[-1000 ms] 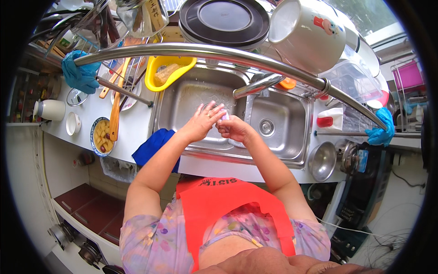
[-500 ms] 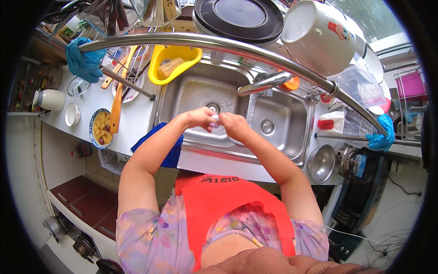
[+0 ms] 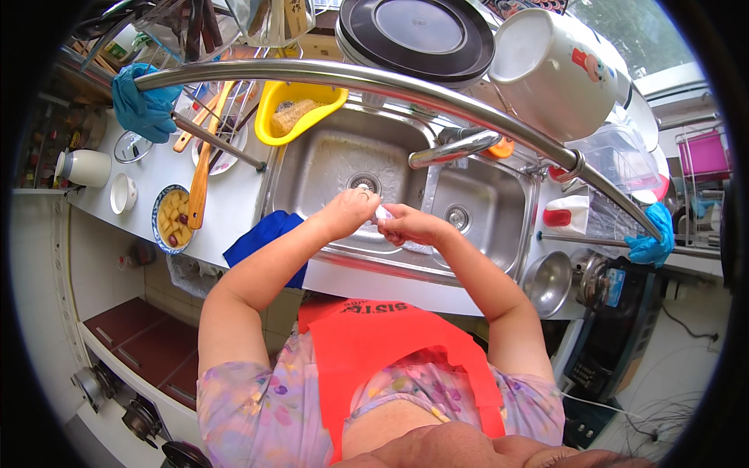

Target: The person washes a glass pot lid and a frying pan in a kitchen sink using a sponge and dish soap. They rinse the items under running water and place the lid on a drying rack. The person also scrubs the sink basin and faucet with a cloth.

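Note:
Over the front of the left sink basin [image 3: 312, 164] my two hands meet. My left hand [image 3: 351, 210] is closed, knuckles up, on one end of a small whitish, crumpled-looking thing [image 3: 381, 212]. The fingers of my right hand [image 3: 410, 225] are curled and pinch its other end. What this small thing is, I cannot make out. Something clear and filmy shows below my right hand, at the basin's front rim. Both hands are held just in front of the drain [image 3: 363, 184]. The steel faucet [image 3: 452, 148] reaches over the divider between the basins.
A yellow strainer [image 3: 269, 101] with a brownish block sits at the basin's back left corner. A curved steel rail [image 3: 351, 74] crosses ahead. A bowl of cut pieces [image 3: 173, 218], wooden spatula [image 3: 199, 187] and blue cloth [image 3: 269, 238] are left; a steel bowl [image 3: 548, 282] is right.
My left hand has turned over so its knuckles face up. My right hand has shifted slightly right and down, its fingers now pointing left at the whitish thing.

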`<state>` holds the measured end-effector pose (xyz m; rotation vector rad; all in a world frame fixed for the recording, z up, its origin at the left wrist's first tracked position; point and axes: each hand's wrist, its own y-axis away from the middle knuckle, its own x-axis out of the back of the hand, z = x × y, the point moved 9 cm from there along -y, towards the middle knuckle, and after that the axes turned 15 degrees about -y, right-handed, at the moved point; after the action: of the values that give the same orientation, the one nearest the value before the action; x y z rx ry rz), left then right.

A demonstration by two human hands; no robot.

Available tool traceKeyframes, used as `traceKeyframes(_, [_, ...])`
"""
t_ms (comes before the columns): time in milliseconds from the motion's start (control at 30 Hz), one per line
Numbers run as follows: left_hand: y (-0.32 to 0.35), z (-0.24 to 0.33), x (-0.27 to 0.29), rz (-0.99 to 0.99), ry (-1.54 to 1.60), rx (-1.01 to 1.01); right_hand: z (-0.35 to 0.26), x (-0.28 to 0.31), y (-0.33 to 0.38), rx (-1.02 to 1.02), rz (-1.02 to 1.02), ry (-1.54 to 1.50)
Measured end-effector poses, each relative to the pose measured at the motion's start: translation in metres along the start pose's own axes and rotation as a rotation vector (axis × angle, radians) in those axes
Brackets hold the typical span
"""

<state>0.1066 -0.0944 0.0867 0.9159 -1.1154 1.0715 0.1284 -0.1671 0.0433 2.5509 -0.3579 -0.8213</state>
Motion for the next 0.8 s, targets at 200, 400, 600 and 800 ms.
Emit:
traceKeyframes(200, [0.011, 0.0, -0.07, -0.735, 1.093, 0.345, -0.047, -0.032, 0.017, 0.398, 0.242, 1.448])
traceKeyframes(400, [-0.002, -0.02, -0.076, -0.425, 1.283, 0.338, -0.024, 0.023, 0.003, 0.336, 0.521, 0.759])
traceKeyframes(600, [0.01, -0.028, -0.033, -0.116, 1.635, 0.403, 0.027, 0.004, 0.007, -0.202, 0.126, -0.933])
traceKeyframes(800, [0.005, -0.012, -0.031, 0.013, 1.739, 0.312, 0.008, -0.03, 0.011, 0.066, 0.155, -0.946])
